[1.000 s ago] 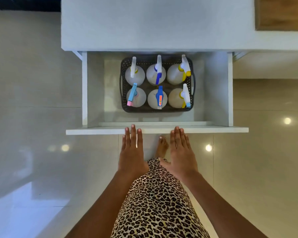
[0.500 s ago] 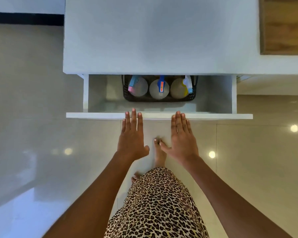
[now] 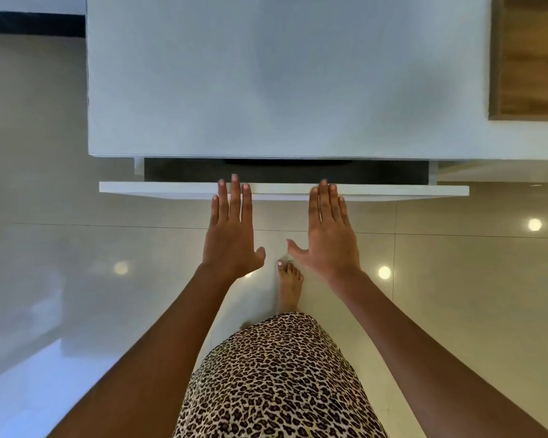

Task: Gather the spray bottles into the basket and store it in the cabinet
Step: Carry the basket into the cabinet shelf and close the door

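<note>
The white cabinet drawer front (image 3: 159,188) stands out only a narrow gap from the white cabinet top (image 3: 266,83). Both my hands lie flat against the drawer front, fingers straight and holding nothing: my left hand (image 3: 231,230) left of centre, my right hand (image 3: 329,232) right of centre. In the dark gap only a sliver of the black basket's rim (image 3: 285,161) shows. The spray bottles are hidden under the cabinet top.
A wooden panel (image 3: 529,58) sits at the cabinet's far right. Glossy beige floor tiles (image 3: 456,279) surround me, with light reflections. My bare foot (image 3: 288,286) stands on the floor just below the drawer, between my hands.
The drawer has slid from wide open to almost shut under my two flat hands. The basket and bottles have passed out of sight beneath the cabinet top.
</note>
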